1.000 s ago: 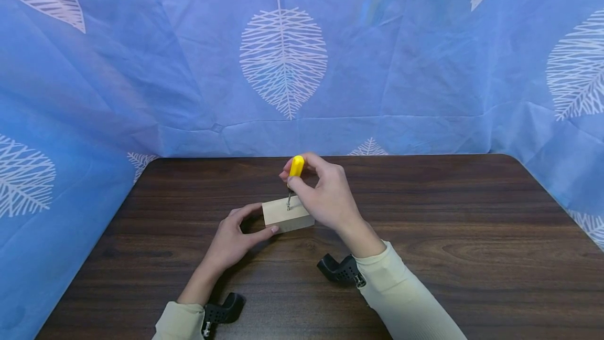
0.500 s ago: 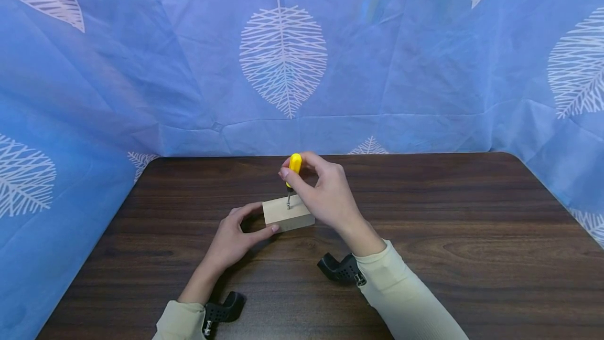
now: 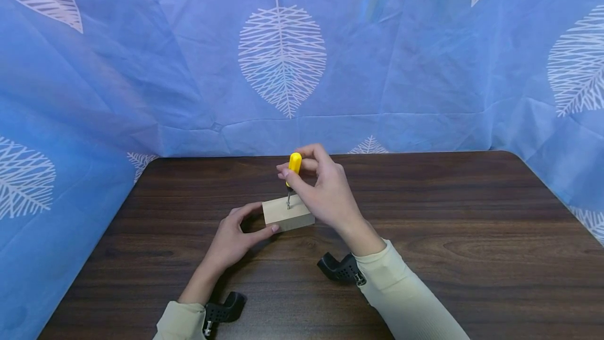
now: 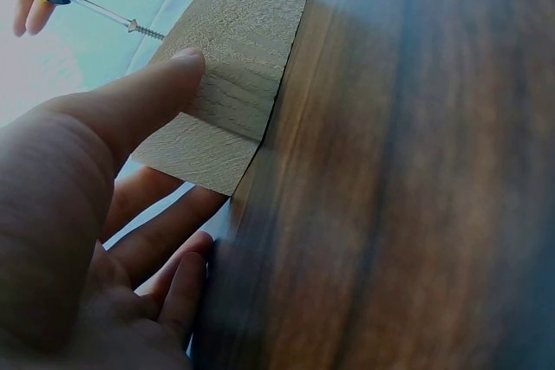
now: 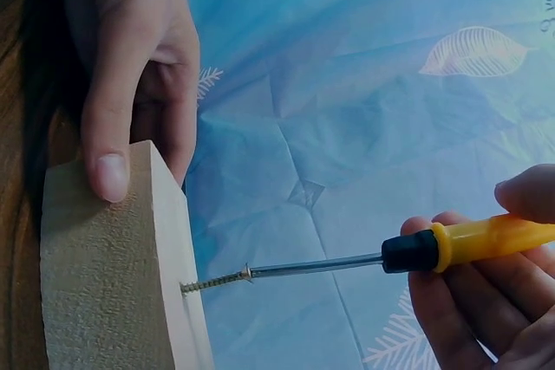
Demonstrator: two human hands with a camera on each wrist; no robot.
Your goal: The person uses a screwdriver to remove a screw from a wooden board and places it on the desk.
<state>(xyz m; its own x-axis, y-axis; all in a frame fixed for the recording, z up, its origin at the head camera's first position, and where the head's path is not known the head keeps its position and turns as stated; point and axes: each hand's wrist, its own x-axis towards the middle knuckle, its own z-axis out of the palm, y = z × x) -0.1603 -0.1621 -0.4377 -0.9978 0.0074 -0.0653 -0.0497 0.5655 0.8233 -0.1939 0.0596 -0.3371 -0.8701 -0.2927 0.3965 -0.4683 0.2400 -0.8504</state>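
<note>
A pale wooden block (image 3: 286,221) lies on the dark table, its left end held by my left hand (image 3: 230,240). The thumb presses the near side, and fingers reach behind the end. From the block's top a threaded screw (image 5: 217,282) sticks up, part of its thread showing above the wood. The tip of a yellow-handled screwdriver (image 5: 481,243) meets the screw head, its shaft nearly in line with the screw. My right hand (image 3: 330,193) holds the handle between thumb and fingers; in the head view the index finger is lifted off it.
The brown wood-grain table (image 3: 453,256) spreads around the block. Behind it hangs a blue cloth (image 3: 401,67) printed with white leaves. Black wrist mounts (image 3: 340,269) project from both sleeves, close over the tabletop.
My right thumb has moved up the handle, and its index finger has since lifted away from it. The left hand and the block have stayed in place.
</note>
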